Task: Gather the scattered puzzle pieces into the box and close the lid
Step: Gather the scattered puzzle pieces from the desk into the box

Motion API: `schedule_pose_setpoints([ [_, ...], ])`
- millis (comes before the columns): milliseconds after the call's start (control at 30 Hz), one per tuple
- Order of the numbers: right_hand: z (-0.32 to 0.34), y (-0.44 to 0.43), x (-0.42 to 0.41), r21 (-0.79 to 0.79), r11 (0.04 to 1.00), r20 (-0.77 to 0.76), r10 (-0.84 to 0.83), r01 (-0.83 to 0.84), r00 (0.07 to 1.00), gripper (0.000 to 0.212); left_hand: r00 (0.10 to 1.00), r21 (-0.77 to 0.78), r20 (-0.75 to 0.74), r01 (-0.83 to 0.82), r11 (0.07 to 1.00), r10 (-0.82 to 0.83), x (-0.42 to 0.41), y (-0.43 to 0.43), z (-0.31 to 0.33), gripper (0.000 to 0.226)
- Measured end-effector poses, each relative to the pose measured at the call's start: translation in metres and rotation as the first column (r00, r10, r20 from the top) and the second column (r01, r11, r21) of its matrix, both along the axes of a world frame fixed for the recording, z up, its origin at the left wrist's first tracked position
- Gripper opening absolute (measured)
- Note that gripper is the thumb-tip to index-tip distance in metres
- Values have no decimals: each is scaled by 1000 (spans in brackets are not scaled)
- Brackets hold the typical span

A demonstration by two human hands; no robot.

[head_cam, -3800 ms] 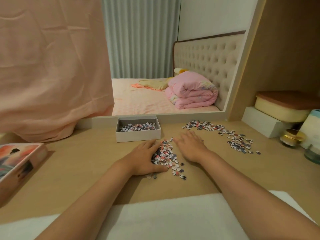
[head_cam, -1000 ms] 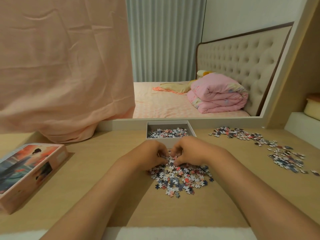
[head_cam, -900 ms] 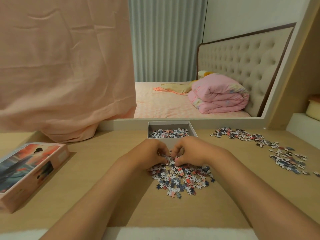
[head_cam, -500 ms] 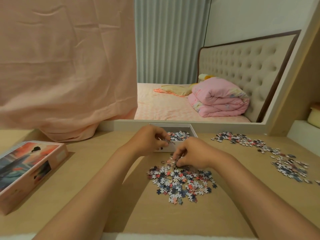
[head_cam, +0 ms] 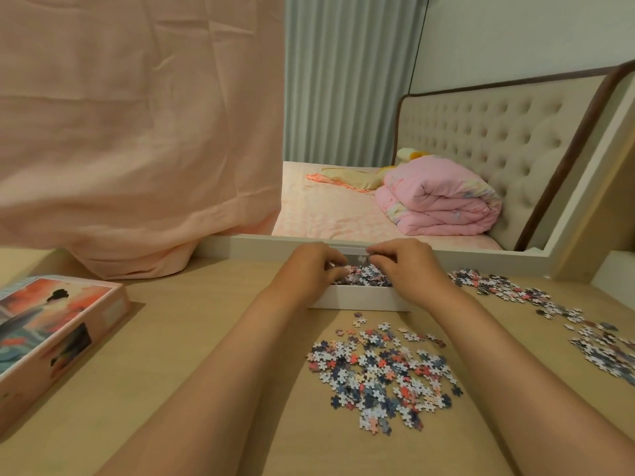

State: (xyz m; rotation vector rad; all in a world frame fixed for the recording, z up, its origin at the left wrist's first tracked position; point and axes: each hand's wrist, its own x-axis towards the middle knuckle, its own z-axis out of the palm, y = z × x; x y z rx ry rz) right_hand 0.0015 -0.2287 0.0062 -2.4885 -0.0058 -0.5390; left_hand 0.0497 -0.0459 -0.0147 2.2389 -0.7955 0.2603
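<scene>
The wooden desk (head_cam: 192, 321) is closed at twelve o'clock by a white ledge (head_cam: 261, 243). The open box (head_cam: 360, 301) is set just beside this ledge, near the middle of the far edge. Bare desk is left at nine o'clock of the box, as far as the lid. Only a narrow strip is left at six o'clock, before the nearer heap. At three o'clock the surface is taken by loose pieces.

Both forearms are stretched from six o'clock toward twelve. The left hand (head_cam: 309, 273) is held over the left part of the box and the right hand (head_cam: 409, 269) over the right part. The knuckles are up and the fingers are curled down toward the pieces inside (head_cam: 364, 274). Whether anything is pinched in either hand cannot be told, because the fingertips are hidden or blurred.

A peach cloth (head_cam: 137, 132) hangs at ten o'clock, and its lower fold rests on the desk. The lid (head_cam: 58, 338) lies picture side up at nine o'clock, well apart from the box. A band of puzzle pieces (head_cam: 536, 300) is spread from three to four o'clock. A smaller heap (head_cam: 381, 376) lies at six o'clock between the forearms, with a few single pieces near the front wall of the box.
</scene>
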Motion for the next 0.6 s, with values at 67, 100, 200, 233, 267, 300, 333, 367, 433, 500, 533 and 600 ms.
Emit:
schedule_pose_setpoints([
  [67,-9,4,5,-96,994,-87,38,-46,996,26,998,80,31,43,996,-45,0,0,-1,21],
  [100,-12,5,7,-146,987,-122,47,-64,991,28,997,105,53,52,993,-58,1,0,-1,21],
  [200,-13,1,7,-184,980,-117,51,-72,992,29,994,164,106,22,986,-40,4,0,1,24],
  [233,-12,-1,4,-172,982,-112,57,-75,992,28,993,195,118,8,981,-31,4,1,1,24],
  [267,-11,-3,0,-150,985,-123,70,-88,990,26,993,232,114,4,973,-31,3,2,2,25],
  [300,-10,-5,-5,-123,986,-149,91,-109,985,22,995,265,96,12,964,-39,2,2,2,26],
  [333,-10,-5,-9,-104,985,-181,114,-134,977,20,996,289,72,27,957,-50,0,2,2,26],
  [367,-10,-5,-13,-96,983,-211,133,-156,968,18,997,302,51,38,953,-56,-2,2,2,26],
  [433,-10,-4,-15,-79,981,-245,153,-177,957,18,998,314,27,45,948,-57,-6,3,3,23],
  [500,-7,-3,-19,-65,979,-273,170,-194,947,21,998,329,12,50,943,-57,-11,5,5,21],
  [533,-6,-3,-22,-61,977,-288,181,-207,940,21,998,335,5,55,941,-60,-14,6,5,22],
  [600,-4,-3,-28,-80,970,-300,196,-230,933,18,998,340,-11,60,938,-59,-19,9,6,23],
])
